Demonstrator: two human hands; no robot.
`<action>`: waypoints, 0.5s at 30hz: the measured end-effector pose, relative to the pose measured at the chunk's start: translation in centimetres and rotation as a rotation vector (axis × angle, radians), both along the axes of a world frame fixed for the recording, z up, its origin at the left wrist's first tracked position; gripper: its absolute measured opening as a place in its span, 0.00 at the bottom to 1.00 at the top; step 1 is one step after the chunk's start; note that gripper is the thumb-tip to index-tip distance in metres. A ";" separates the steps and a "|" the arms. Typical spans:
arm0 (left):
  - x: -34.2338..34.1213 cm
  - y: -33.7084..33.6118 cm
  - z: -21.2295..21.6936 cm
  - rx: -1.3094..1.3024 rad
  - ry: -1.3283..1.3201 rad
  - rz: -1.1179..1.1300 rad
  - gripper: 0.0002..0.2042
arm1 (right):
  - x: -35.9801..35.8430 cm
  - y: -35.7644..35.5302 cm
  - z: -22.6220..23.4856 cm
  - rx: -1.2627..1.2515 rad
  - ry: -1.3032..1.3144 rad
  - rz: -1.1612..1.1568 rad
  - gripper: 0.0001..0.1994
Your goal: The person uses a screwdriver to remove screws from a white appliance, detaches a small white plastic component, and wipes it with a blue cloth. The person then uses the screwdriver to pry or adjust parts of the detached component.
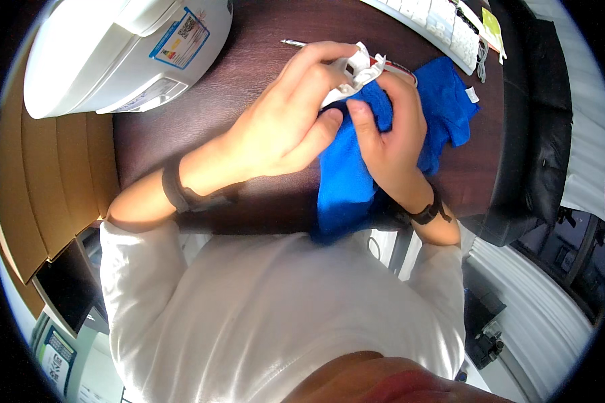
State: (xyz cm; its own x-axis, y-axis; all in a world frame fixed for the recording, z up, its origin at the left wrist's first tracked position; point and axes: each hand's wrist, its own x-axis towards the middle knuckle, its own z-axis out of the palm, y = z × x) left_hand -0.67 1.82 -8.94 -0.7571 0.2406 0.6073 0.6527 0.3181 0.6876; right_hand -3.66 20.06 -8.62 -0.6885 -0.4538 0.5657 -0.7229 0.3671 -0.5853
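Observation:
My left hand (292,111) is closed on a white plastic part (360,64) with an irregular, cut-out edge; its exact kind I cannot make out. In my right hand (396,131) a blue cloth (348,171) is pinched, its thumb and fingers bringing the fabric against the white part. One end of the cloth hangs over the near table edge, while another blue piece (444,107) with a small white tag lies on the table to the right. A thin metal tip (293,43), like a pen or screwdriver, pokes out beyond my left knuckles.
At the far left of the dark brown table (161,144) stands a white rice cooker (131,57) with a label. A white keyboard (437,23) lies far right, near a coiled cable (482,60). Cardboard (57,174) borders the left; a black padded seat (534,127) stands right.

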 end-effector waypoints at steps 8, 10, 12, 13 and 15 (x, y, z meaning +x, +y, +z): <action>0.3 0.2 -0.2 0.032 0.023 -0.025 0.12 | 0.4 0.2 -0.6 -0.141 0.009 -0.043 0.14; 0.4 0.4 -0.3 0.060 0.033 -0.029 0.12 | 0.6 0.5 -0.7 -0.086 0.090 -0.052 0.14; 0.5 0.4 -0.4 0.077 0.043 -0.036 0.12 | 0.6 0.7 -0.8 -0.113 0.125 -0.032 0.13; 0.5 0.5 -0.4 0.080 0.049 -0.041 0.12 | 0.6 0.8 -0.9 -0.138 0.116 -0.028 0.13; 0.5 0.5 -0.3 0.082 0.058 -0.061 0.13 | 0.6 0.9 -1.2 -0.165 0.105 -0.024 0.13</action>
State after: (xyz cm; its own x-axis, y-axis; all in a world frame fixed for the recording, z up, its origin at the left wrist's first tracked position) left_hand -0.17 2.29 -9.19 -0.7058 0.2330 0.6690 0.7084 0.2211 0.6703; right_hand -3.11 21.00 -9.81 -0.6313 -0.3327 0.7006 -0.7754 0.2902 -0.5608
